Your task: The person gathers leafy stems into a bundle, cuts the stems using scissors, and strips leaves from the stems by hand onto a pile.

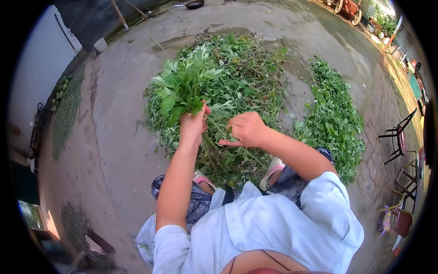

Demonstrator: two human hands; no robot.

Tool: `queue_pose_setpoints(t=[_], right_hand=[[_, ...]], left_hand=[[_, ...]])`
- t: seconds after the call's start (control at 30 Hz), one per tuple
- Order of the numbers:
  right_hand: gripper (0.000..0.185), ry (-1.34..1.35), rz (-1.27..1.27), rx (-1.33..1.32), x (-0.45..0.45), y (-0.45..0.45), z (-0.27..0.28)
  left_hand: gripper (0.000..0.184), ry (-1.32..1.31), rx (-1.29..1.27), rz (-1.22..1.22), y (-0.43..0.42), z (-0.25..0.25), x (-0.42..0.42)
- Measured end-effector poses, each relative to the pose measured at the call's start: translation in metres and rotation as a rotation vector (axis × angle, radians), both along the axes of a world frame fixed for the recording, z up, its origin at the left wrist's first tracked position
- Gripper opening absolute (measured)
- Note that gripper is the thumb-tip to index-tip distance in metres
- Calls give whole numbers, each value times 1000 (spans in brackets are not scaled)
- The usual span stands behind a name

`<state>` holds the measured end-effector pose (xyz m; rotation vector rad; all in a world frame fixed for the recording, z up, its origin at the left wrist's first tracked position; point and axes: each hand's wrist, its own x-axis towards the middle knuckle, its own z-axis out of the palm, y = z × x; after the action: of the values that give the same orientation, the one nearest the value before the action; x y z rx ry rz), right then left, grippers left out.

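Observation:
My left hand (194,124) is closed around the stems of a bunch of leafy green plants (182,89), whose leaves fan out above the fist. To its right, my right hand (246,130) is beside the lower stems, its fingers curled and its thumb pointing left. Small bits of leaf show at its fingers, but what it grips there is too small to make out. Beneath both hands lies a large heap of cut green plants (246,77) on the concrete ground.
A second, narrower pile of greens (331,114) lies to the right. Farther right stand chairs (399,139). A white bucket (100,44) and a dark pan (195,4) are at the back. Melons (60,93) lie along the left wall. My shoes (273,173) are by the heap's near edge.

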<state>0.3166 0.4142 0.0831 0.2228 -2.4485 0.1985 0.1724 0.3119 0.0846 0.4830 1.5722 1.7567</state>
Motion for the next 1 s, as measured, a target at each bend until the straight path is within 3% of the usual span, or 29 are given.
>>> queue_pose_setpoints(t=[0.13, 0.2, 0.27, 0.33, 0.4, 0.43, 0.5, 0.57, 0.67, 0.77, 0.87, 0.93, 0.97, 1.0], right_hand=[[40, 301, -95, -52, 1, 8, 5], [35, 274, -110, -27, 10, 11, 11], [31, 381, -200, -84, 22, 13, 23], [26, 474, -375, -203, 50, 29, 40], [25, 495, -524, -878, 65, 49, 35], [25, 486, -526, -885, 65, 45, 39], [23, 171, -385, -1128, 66, 42, 60], [20, -45, -390, -802, 59, 23, 62], [25, -71, -177, -802, 36, -1, 52], [25, -26, -198, -834, 25, 1, 45], [24, -43, -330, -629, 21, 16, 48], [36, -519, -414, -826, 18, 25, 51], [50, -685, -512, -730, 11, 28, 40], [56, -683, -495, -788, 4, 24, 30]], left_hand=[[30, 3, 6, 31, 2, 5, -2], [30, 13, 9, 53, 5, 5, -7], [28, -23, 35, 273, 3, -7, -30], [27, -137, 58, 332, -29, -21, -86], [27, -148, 53, 309, -32, -5, -89], [27, -162, 40, 285, -37, 2, -88], [27, -171, 46, 261, -32, 14, -80], [28, -186, 62, 211, -27, 13, -79], [28, -226, 66, 170, -24, 17, -67], [28, -249, 68, 157, -25, 17, -63], [29, -276, 96, 126, -30, 18, -57], [29, -293, 122, 90, -30, 20, -49], [28, -309, 134, 63, -29, 22, -44], [27, -326, 146, 36, -28, 24, -38]])
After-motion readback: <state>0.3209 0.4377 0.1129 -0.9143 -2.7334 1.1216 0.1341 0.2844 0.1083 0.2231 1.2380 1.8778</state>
